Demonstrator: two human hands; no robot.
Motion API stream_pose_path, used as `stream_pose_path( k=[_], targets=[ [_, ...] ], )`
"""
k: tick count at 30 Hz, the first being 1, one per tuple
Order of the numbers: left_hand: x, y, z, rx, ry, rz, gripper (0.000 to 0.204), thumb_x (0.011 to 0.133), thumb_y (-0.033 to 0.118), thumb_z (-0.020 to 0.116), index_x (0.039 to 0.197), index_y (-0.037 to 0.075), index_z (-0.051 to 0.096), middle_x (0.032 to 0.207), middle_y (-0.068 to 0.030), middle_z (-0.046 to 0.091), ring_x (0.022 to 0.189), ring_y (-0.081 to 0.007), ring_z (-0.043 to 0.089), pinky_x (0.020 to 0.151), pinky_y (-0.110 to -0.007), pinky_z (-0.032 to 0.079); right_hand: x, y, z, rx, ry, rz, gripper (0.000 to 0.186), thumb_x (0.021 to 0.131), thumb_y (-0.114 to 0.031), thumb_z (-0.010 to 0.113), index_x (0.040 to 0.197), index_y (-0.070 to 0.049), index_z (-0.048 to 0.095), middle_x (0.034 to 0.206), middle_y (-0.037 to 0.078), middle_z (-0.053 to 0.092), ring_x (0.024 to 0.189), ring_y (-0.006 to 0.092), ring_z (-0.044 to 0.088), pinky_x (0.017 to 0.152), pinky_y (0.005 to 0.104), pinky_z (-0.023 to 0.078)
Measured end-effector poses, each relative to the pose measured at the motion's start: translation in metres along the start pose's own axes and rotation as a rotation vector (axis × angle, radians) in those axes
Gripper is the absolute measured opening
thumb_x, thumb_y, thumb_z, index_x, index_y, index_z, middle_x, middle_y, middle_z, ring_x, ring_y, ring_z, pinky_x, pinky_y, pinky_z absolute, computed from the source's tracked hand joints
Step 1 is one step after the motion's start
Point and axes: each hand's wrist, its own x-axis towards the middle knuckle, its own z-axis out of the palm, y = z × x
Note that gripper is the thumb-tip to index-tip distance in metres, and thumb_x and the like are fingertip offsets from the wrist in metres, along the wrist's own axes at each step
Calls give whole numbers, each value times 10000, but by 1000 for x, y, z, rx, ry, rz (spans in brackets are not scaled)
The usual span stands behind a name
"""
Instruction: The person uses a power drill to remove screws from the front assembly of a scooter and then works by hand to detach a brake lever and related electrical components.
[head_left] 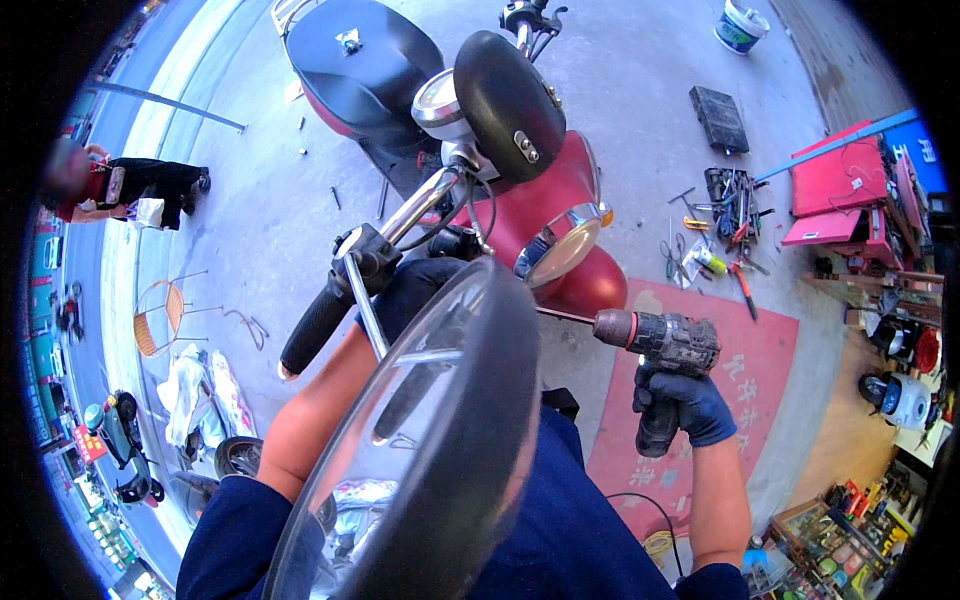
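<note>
Person [155,185] in dark trousers stands far left in my feed, with a tan chair [172,308] below in view. I see a black handlebar grip [322,325] and, just right of it, my left hand [410,290], dark-gloved, beside the red scooter [580,285]; that hand's fingers are mostly hidden, so I cannot tell whether they hold anything. A mirror [470,430] fills the lower middle. Near the scooter's front, a power drill [665,340] points its thin bit [567,317] left above a red mat [760,335], the fingers of my gloved right hand [690,405] wrapped around its handle. Loose tools [735,205] lie beyond, left of a red box [825,175]
</note>
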Motion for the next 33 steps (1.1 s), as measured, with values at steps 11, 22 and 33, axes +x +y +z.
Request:
stream_pose_path(
  k=[11,22,33],
  targets=[
    [2,-1,-5,-217,-5,-105,333,757,53,567,1089,27,560,970,-103,621,852,-195,630,766,-318,526,5,24,2,223,-92,73,377,743,-184,693,1028,30,569,787,101,607,697,228,613,645,387,532],
    [0,0,-3,-401,150,-246,338,749,27,555,1083,30,506,967,-80,575,849,-181,617,767,-304,523,12,47,5,361,-200,130,336,788,-208,654,1015,27,572,735,91,593,694,221,593,683,384,506],
    [-19,-31,-20,-323,109,-175,338,822,106,577,1145,36,505,985,-113,622,849,-204,640,765,-334,547,-4,36,21,-416,76,-174,344,707,-70,709,1033,-68,601,896,26,631,806,140,607,723,317,516]
  ],
)
